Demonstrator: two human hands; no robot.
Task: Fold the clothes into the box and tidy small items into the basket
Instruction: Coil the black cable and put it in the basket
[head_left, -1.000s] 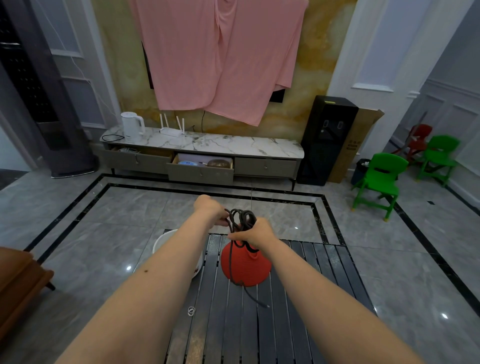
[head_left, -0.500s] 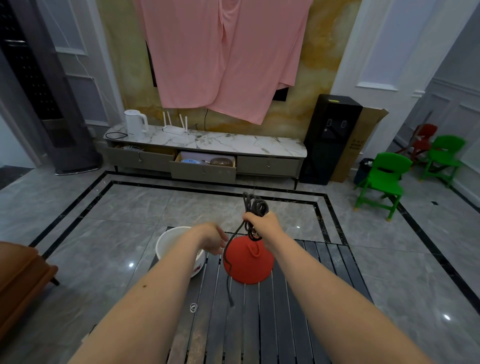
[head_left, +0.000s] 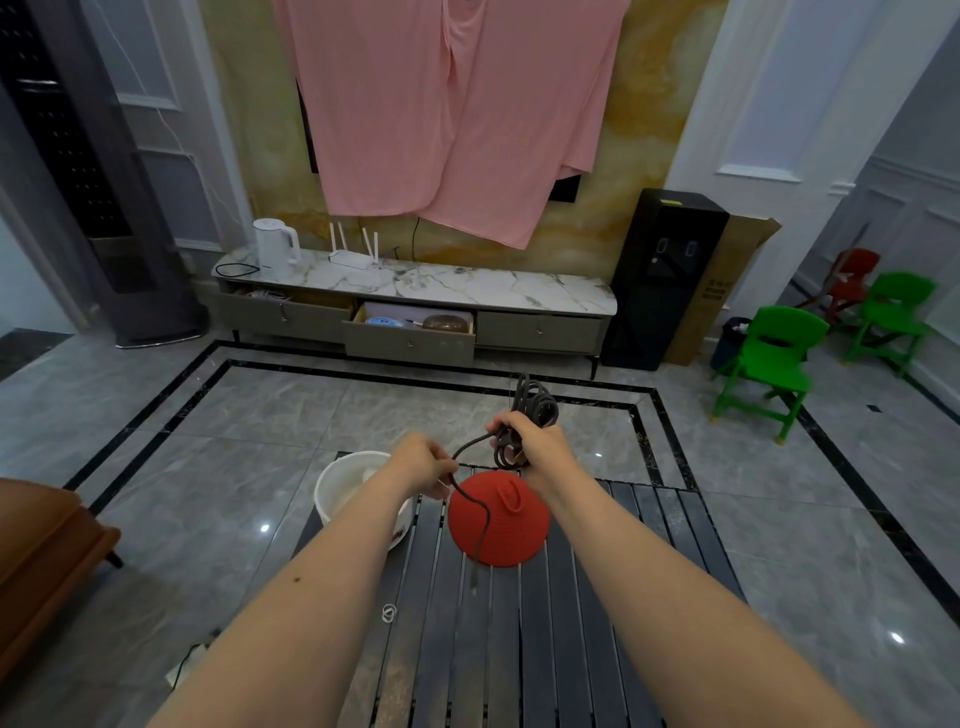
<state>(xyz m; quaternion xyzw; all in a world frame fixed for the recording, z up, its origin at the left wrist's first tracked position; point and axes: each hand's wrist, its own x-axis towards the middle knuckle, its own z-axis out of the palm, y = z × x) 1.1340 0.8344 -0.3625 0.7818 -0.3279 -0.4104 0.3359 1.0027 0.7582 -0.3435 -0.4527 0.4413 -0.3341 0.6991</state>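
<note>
We face a marbled yellow wall (head_left: 613, 156) draped with a pink sheet (head_left: 441, 104). Below it runs a marble-topped cabinet (head_left: 467, 286) with one drawer (head_left: 410, 338) pulled open; a white kettle (head_left: 272, 249) and a router (head_left: 353, 254) stand at its left end. Right of it are a black dispenser (head_left: 665, 275) and green chairs (head_left: 769, 364). The grey tiled floor (head_left: 208, 441) shines with light spots.

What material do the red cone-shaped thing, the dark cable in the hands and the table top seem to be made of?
Red cone-shaped thing: likely matte silicone or soft plastic, given its fine ribs and moulded loop. Dark cable: looks rubber- or fabric-sheathed; it coils limply without shine. Table top: dark slats, metal or coated wood, with dull reflections; cannot tell which.
</note>
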